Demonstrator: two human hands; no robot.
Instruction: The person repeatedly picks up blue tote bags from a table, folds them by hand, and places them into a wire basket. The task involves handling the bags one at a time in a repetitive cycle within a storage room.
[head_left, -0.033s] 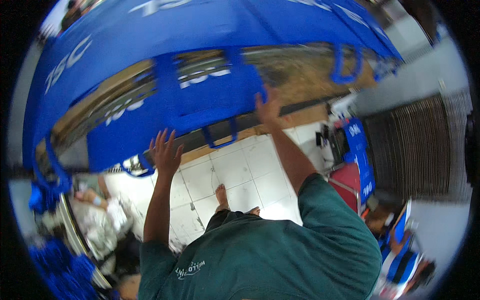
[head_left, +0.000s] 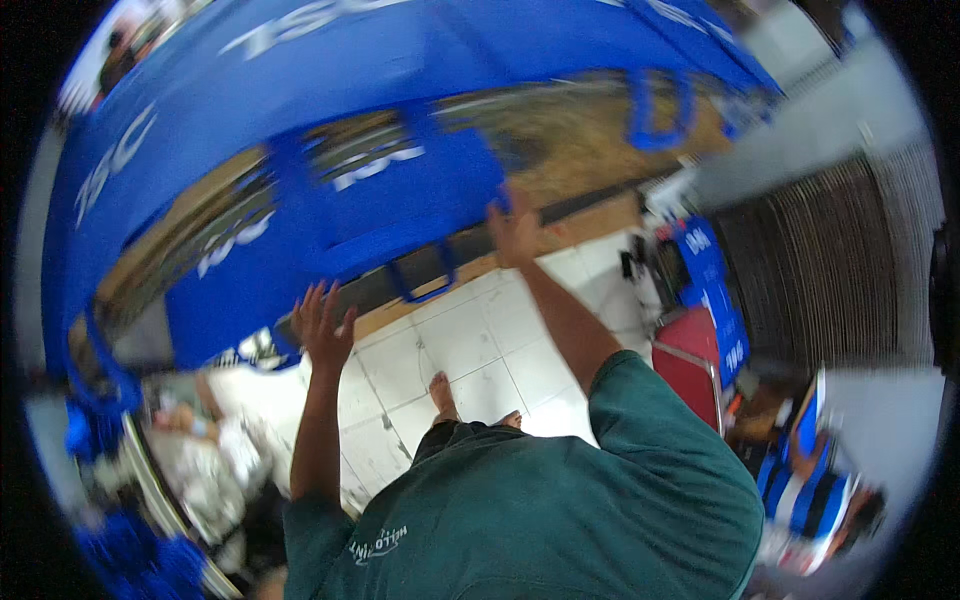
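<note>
A blue fabric bag with white lettering and loop handles lies along the near edge of the worktable, with a handle hanging over the edge. My left hand is held up just in front of its near side, fingers spread and holding nothing. At the bag's right end is my right hand, fingers stretched out and somewhat blurred; whether they touch the fabric I cannot tell. Beyond lies a wide spread of the same blue fabric, its strap loops pointing toward me.
The brown worktable top shows between the fabrics. A red chair and stacked blue bags stand right, beside a ribbed stack. White cloth bundles lie left. A person in a striped top is at lower right.
The view has shifted slightly, so the table and bags appear a little farther left. Both hands keep nearly the same place relative to the bag.
</note>
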